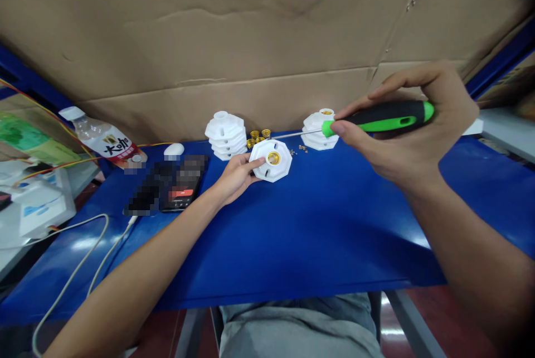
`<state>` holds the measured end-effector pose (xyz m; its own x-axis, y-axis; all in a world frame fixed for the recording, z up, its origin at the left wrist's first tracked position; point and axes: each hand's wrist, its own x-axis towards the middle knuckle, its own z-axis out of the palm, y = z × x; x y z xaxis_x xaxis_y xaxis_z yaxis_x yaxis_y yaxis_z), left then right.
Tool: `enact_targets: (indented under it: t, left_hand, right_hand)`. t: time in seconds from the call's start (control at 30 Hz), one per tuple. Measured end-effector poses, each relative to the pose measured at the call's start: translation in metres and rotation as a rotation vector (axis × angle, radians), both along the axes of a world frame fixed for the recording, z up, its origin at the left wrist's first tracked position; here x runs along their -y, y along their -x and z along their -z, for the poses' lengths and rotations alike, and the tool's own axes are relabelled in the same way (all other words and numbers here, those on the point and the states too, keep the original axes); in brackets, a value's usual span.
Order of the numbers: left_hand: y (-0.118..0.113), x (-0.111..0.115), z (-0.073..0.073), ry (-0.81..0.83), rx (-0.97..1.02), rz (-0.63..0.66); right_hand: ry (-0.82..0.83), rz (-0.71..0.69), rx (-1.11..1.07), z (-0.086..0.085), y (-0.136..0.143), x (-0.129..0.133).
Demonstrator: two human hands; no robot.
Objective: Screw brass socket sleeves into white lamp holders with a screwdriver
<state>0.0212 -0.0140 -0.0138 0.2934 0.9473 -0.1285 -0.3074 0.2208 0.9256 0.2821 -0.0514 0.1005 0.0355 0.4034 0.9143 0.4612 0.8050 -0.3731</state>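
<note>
Screwdriver (388,118), green-and-black, slim-shafted, gripped in the right hand (445,129), points leftward toward the white octagonal plastic lampholder (282,166) pinched by the left hand (237,178).

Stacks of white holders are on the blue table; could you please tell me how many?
2: one stack beyond the left hand, the other stack partly behind the screwdriver in the right hand.
</note>
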Motion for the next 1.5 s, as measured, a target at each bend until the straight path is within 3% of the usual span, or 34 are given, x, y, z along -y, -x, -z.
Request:
enact_targets:
  t: [0.17,0.4,0.8,1.23,1.37,1.5]
  left_hand:
    - [0.004,-0.003,0.0,0.039,-0.019,0.039]
    - [0.004,-0.003,0.001,0.029,-0.032,0.055]
    - [0.004,-0.002,0.0,0.03,-0.026,0.045]
    - [0.003,-0.002,0.002,0.027,-0.013,0.054]
    - [0.003,-0.002,0.002,0.015,-0.018,0.057]
    - [0.003,-0.002,0.003,0.0,-0.018,0.051]
  right_hand:
    - [-0.047,-0.091,0.024,0.005,0.0,-0.003]
    - [0.054,-0.079,0.204,0.023,0.006,-0.001]
    - [0.189,-0.085,0.325,0.032,0.005,-0.002]
    - [0.188,-0.139,0.339,0.035,0.007,-0.004]
    - [0.225,-0.157,0.327,0.029,0.008,-0.002]
    - [0.265,-0.264,0.379,0.019,0.013,0.002]
